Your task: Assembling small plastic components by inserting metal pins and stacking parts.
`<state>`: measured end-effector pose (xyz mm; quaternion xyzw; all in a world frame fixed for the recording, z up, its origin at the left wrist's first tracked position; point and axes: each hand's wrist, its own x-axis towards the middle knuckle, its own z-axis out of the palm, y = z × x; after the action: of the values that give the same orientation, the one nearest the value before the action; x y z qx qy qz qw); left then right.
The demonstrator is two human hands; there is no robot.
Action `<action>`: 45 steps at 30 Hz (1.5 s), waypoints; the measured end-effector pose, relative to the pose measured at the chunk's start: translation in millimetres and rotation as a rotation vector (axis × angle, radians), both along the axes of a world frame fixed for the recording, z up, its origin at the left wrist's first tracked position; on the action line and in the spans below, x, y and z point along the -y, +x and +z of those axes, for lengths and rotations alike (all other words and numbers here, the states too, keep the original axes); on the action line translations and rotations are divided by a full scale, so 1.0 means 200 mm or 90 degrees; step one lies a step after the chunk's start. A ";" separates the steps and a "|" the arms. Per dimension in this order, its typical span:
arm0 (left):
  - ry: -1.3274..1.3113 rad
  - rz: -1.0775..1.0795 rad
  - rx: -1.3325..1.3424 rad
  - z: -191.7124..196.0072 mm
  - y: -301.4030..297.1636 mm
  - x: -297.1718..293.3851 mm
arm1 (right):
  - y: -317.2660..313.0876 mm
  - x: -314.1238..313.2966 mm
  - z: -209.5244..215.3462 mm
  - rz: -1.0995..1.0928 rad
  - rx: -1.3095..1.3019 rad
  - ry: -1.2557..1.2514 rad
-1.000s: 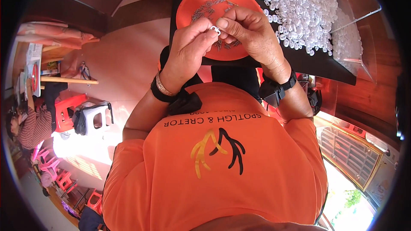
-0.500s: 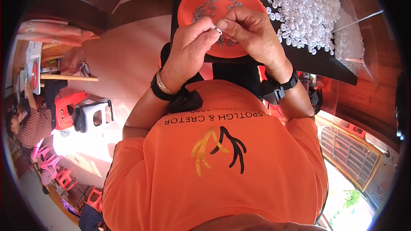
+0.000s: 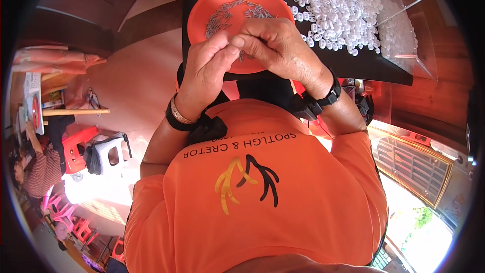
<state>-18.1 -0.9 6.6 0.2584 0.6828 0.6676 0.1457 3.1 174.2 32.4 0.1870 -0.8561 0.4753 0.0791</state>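
Observation:
Over the near part of a round orange-red plate (image 3: 198, 17), my two hands meet at the fingertips. My left hand (image 3: 209, 63) is closed in a pinch; a small white plastic piece showed there earlier and is now covered by the fingers. Pressed against it, my right hand (image 3: 278, 45) has thumb and forefinger together, and whatever they hold is hidden. Many thin grey pins (image 3: 218, 23) lie scattered in the plate, partly behind my hands. To the right, a large heap of small white plastic pieces (image 3: 336, 12), oval with holes, spreads over the black table (image 3: 348, 65).
A clear plastic panel (image 3: 427, 35) stands at the table's right, with more white pieces by it. Far left, a person in a striped top (image 3: 44, 174) sits near a red stool (image 3: 76, 149) and a pale grey stool (image 3: 112, 154). Pink stools (image 3: 63, 216) stand lower left.
The view has shifted, so plate, heap and hands appear further left. My fingertips have closed together, covering the small white piece that showed between them.

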 end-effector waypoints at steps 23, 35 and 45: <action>0.052 0.003 0.127 0.03 -0.02 0.05 | -0.24 -0.60 -0.10 -0.219 0.034 0.305; 0.086 0.035 0.126 0.03 0.01 0.02 | -0.04 -0.12 -0.01 -0.006 0.141 -0.421; 0.176 0.103 0.106 0.04 0.03 0.05 | -0.03 0.08 -0.09 0.027 0.291 -0.508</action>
<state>-13.0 -10.9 14.6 0.1640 0.5884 0.7839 0.1110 -2.5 157.5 14.4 0.0499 -0.5978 0.7982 -0.0556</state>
